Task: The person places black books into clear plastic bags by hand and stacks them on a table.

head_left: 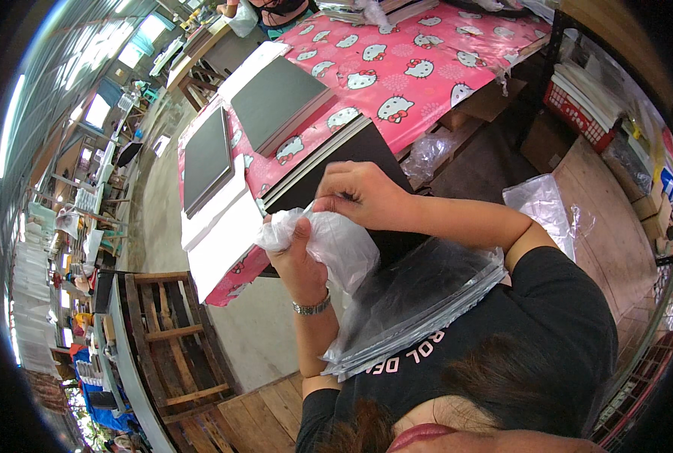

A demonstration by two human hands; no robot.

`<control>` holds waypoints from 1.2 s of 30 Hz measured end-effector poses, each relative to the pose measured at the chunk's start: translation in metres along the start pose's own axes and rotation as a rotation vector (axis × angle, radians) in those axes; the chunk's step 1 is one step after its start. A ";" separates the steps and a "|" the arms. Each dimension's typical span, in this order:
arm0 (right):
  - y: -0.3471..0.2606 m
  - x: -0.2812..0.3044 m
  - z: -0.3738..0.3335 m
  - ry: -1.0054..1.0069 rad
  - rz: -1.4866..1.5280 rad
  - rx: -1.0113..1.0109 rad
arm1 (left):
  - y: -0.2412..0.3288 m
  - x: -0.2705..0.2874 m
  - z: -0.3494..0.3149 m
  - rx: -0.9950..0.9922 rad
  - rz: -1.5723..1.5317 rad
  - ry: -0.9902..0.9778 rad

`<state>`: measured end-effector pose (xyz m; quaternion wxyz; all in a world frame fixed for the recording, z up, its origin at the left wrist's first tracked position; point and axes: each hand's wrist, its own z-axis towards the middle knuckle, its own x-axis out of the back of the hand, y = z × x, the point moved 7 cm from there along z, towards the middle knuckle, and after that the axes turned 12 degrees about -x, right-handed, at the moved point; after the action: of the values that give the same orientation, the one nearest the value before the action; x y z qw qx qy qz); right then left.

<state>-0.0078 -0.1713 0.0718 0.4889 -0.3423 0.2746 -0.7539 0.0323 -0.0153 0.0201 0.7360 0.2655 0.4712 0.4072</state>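
Surface [427, 113] under a pink cartoon-cat cloth, grey concrete floor [159, 196] to its left, wooden pallet [174, 340] near its lower corner, bright windows [136, 45] along the far wall beyond it, red basket [578, 113] on shelving to its right, plank floor [616, 234] below that.

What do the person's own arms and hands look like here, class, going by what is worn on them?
Both forearms are bare. The left hand has a silver metal watch on its wrist. The right hand wears nothing visible. A black short sleeve covers the right upper arm.

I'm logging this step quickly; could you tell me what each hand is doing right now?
Left hand: closed, gripping the bunched clear plastic bag.
Right hand: fingers pinching the same bag's top edge.
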 end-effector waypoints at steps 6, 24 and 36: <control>0.009 0.000 0.005 -0.043 -0.065 -0.130 | 0.005 -0.015 0.001 0.064 0.006 -0.114; 0.044 0.013 -0.025 -0.522 1.282 -0.621 | -0.020 0.087 -0.060 0.511 0.098 -0.594; 0.073 0.025 -0.047 -0.669 0.962 -0.750 | -0.041 0.102 -0.090 0.528 0.252 -0.936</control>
<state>-0.0120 -0.2177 -0.0054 0.6760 -0.5421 0.4722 -0.1618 -0.0130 0.0504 -0.0975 0.7210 0.6479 0.1445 0.1987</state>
